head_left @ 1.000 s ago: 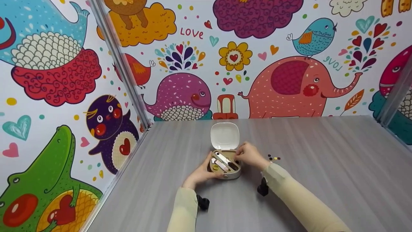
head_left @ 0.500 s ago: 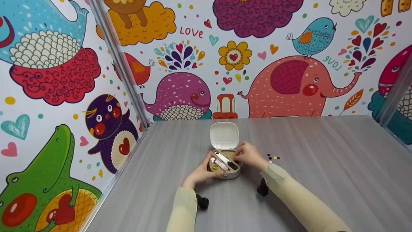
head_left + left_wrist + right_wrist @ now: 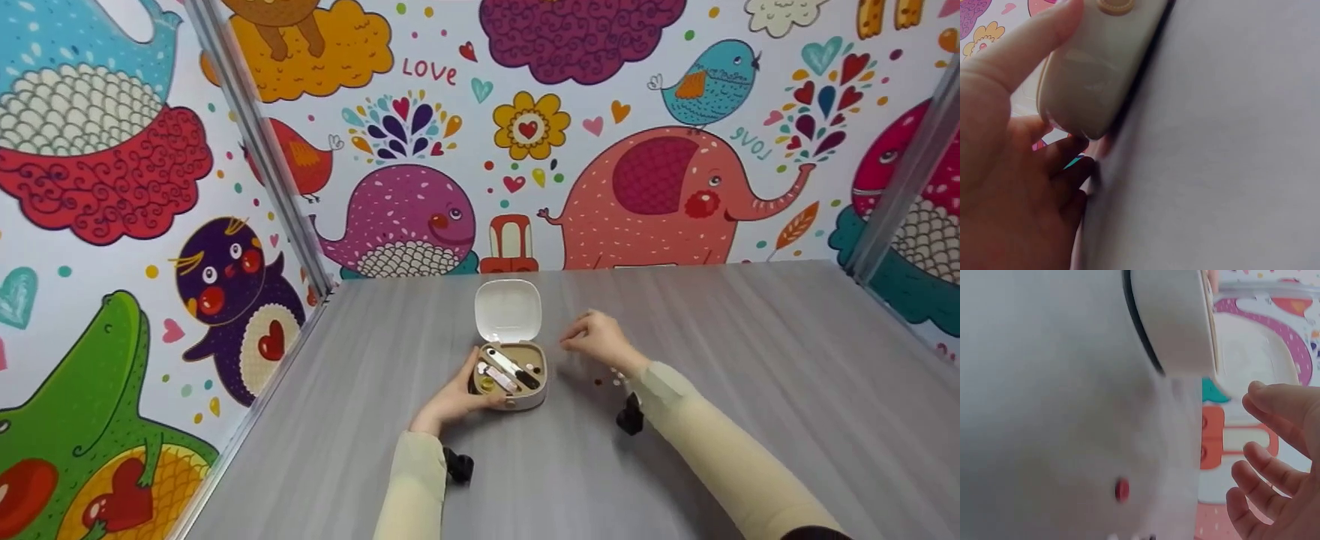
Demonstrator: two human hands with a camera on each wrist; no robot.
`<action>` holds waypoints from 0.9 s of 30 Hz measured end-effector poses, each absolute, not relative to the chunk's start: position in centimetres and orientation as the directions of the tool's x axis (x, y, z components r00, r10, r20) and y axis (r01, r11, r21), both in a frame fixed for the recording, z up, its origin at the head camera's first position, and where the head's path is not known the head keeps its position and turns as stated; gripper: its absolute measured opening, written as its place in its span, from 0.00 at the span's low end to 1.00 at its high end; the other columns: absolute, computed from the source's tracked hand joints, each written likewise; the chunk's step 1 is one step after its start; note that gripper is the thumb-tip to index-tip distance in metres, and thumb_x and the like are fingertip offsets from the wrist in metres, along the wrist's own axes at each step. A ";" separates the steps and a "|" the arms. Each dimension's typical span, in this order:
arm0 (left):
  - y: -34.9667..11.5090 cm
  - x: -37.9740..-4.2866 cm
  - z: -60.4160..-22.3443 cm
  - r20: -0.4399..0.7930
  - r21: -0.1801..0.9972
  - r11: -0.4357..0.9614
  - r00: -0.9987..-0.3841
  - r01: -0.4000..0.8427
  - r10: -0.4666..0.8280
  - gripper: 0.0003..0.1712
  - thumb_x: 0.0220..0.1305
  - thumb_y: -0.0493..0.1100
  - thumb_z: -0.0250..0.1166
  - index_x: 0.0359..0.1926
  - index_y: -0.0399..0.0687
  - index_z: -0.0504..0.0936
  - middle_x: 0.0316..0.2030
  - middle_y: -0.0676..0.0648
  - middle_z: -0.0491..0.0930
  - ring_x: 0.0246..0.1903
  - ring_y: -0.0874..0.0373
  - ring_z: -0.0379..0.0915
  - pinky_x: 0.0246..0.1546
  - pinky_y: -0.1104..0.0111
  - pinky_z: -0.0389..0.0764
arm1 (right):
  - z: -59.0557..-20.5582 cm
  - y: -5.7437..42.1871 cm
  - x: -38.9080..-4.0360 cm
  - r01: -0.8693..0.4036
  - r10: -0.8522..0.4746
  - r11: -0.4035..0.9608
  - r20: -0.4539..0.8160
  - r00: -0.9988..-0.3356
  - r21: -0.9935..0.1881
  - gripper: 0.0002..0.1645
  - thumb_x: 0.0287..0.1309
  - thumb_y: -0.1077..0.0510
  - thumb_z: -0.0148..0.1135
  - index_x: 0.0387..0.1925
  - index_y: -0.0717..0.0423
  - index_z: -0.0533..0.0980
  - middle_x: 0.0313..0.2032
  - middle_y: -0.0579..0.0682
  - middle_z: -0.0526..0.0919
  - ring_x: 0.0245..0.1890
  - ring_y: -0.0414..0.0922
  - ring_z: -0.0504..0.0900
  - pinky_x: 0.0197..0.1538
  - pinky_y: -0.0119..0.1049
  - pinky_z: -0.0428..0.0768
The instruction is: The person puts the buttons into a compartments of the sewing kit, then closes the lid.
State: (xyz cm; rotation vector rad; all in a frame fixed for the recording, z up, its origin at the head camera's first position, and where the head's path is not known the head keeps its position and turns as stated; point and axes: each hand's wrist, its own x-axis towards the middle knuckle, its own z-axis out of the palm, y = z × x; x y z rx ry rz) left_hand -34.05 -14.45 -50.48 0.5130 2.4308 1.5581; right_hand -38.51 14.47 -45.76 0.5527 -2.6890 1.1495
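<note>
A small cream box stands on the table with its white lid raised at the back. My left hand grips its left side, thumb over the front wall and fingers round the side. Inside lie a slim white-and-black stick, a pink-and-white tube and a round yellow piece. Several tiny round pieces sit in the right compartment. My right hand hovers to the right of the box, fingers loosely bent, with nothing visible between thumb and index finger.
Several tiny dark and pale round pieces lie on the grey table, partly below the right hand. One red round piece shows in the right wrist view. Walls with cartoon animals border the table at the back and left.
My right hand has left the box's right compartment and moved out to the right. Tiny pieces now show inside that compartment. The left hand keeps its grip on the box; the head view has shifted slightly.
</note>
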 end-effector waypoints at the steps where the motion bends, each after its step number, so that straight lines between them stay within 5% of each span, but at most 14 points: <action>1: -14.6 -34.1 -50.4 0.012 0.908 0.381 -0.920 0.174 0.391 0.67 0.51 0.50 0.76 0.76 0.39 0.37 0.74 0.32 0.40 0.71 0.36 0.40 0.69 0.48 0.47 | -45.6 14.8 -38.7 -0.397 -0.269 0.635 0.291 -0.918 -0.663 0.05 0.47 0.63 0.72 0.28 0.62 0.87 0.35 0.54 0.79 0.37 0.50 0.77 0.38 0.42 0.79; 15: -14.7 -34.1 -50.9 0.000 0.917 0.368 -0.921 0.156 0.390 0.68 0.50 0.52 0.77 0.76 0.40 0.37 0.74 0.32 0.41 0.71 0.36 0.39 0.69 0.47 0.46 | -47.2 20.8 -38.4 -0.239 -0.184 0.650 0.156 -0.971 -0.722 0.08 0.52 0.64 0.68 0.34 0.66 0.85 0.39 0.60 0.79 0.28 0.44 0.78 0.27 0.34 0.78; 27: -14.5 -34.2 -50.6 0.012 0.908 0.380 -0.917 0.177 0.398 0.68 0.50 0.53 0.76 0.76 0.40 0.37 0.74 0.32 0.41 0.71 0.36 0.39 0.69 0.47 0.46 | -48.7 23.9 -38.4 -0.206 -0.147 0.682 0.144 -0.979 -0.701 0.06 0.49 0.68 0.66 0.31 0.68 0.84 0.27 0.53 0.85 0.23 0.39 0.73 0.26 0.32 0.72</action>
